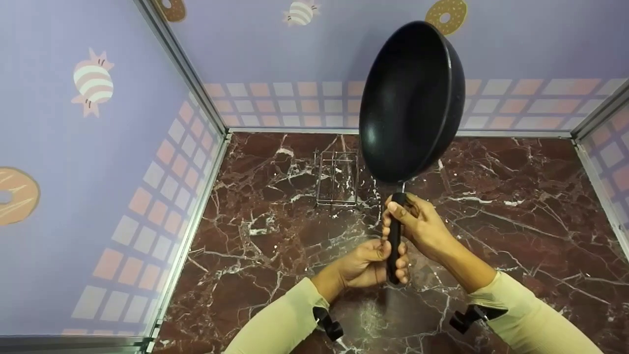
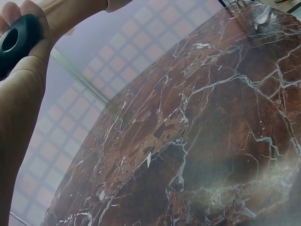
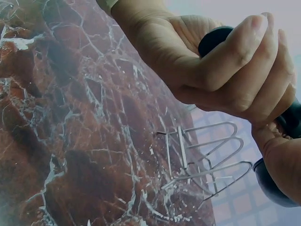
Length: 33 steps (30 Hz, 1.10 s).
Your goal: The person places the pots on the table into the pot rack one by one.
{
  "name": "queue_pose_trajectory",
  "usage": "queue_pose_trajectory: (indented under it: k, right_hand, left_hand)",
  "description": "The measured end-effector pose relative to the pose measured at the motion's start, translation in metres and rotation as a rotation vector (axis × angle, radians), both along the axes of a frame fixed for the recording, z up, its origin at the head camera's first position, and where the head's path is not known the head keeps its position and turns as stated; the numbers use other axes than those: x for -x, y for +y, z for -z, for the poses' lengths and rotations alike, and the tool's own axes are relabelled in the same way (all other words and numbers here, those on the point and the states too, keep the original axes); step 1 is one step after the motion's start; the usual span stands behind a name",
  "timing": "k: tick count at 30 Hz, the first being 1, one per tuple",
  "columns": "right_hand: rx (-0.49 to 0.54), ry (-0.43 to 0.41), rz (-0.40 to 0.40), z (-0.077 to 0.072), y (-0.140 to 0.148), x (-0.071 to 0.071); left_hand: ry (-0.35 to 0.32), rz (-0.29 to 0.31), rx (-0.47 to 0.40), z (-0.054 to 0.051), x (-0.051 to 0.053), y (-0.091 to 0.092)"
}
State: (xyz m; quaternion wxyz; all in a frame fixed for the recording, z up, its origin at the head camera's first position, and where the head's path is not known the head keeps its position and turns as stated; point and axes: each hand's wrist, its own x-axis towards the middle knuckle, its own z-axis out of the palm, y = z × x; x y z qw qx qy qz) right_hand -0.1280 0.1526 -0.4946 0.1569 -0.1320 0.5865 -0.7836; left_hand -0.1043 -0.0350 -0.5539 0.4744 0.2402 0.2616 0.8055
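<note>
A deep black pan [image 1: 410, 103] is held up above the table in the head view, its bowl raised and its dark inside turned to the left. My right hand [image 1: 425, 228] grips the upper part of the black handle [image 1: 395, 236], thumb along it. Below, my left hand [image 1: 368, 265] grips the handle's lower end. In the left wrist view the handle's end with its hole [image 2: 19, 42] sticks out of my left hand [image 2: 23, 89]. The right wrist view shows fingers wrapped round the handle [image 3: 291, 117], with part of the pan [image 3: 277, 186] beyond.
A metal wire rack [image 1: 337, 202] stands on the red marbled table [image 1: 275, 246], toward the back and left of the pan. Patterned walls [image 1: 275, 54] border the table at the back, left and right.
</note>
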Motion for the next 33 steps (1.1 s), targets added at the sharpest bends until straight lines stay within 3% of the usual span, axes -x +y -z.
queue_pose_trajectory:
  k: [7, 12, 17, 26, 33]
  right_hand:
    - [-0.058, 0.029, 0.02, -0.008, -0.013, 0.004]
    - [-0.118, 0.057, 0.058, -0.013, -0.021, 0.007]
    - [-0.131, 0.064, 0.063, -0.015, -0.03, 0.007]
    - [-0.204, 0.085, 0.107, -0.016, -0.049, 0.008]
    - [-0.123, 0.016, 0.105, -0.011, -0.064, 0.008]
  left_hand:
    - [-0.028, -0.057, 0.012, -0.004, 0.0, -0.011]
    - [-0.057, -0.105, 0.072, -0.011, 0.0, -0.018]
    - [-0.033, -0.143, 0.139, -0.017, -0.002, -0.025]
    - [-0.011, -0.162, 0.149, -0.019, -0.003, -0.042]
    - [-0.006, -0.123, 0.095, -0.013, -0.003, -0.053]
